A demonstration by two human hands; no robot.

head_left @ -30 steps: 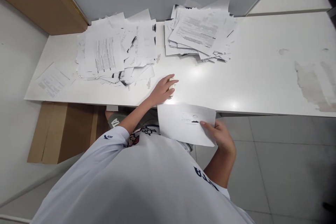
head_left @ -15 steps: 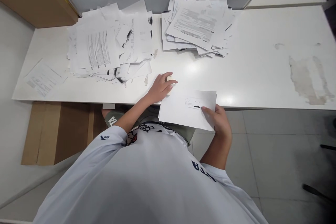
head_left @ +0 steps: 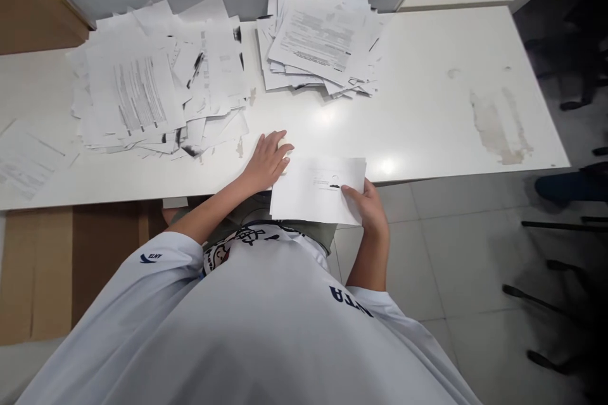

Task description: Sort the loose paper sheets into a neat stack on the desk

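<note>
The right hand (head_left: 367, 210) is clamping a paper sheet (head_left: 304, 193). The left hand (head_left: 265, 163) is resting, fingers apart, on a small white object (head_left: 285, 153).

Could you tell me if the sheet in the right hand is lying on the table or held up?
Held up: the right hand grips the sheet, which overhangs the table edge above the floor.

Right hand (head_left: 367, 209) grips white sheet (head_left: 308, 190) at its edge, beyond table edge. Left hand (head_left: 265, 163) on white table (head_left: 441, 120), fingers over small pale object (head_left: 284, 152). Beyond: left paper pile (head_left: 156, 82), right paper pile (head_left: 320, 38), loose, printed.
</note>
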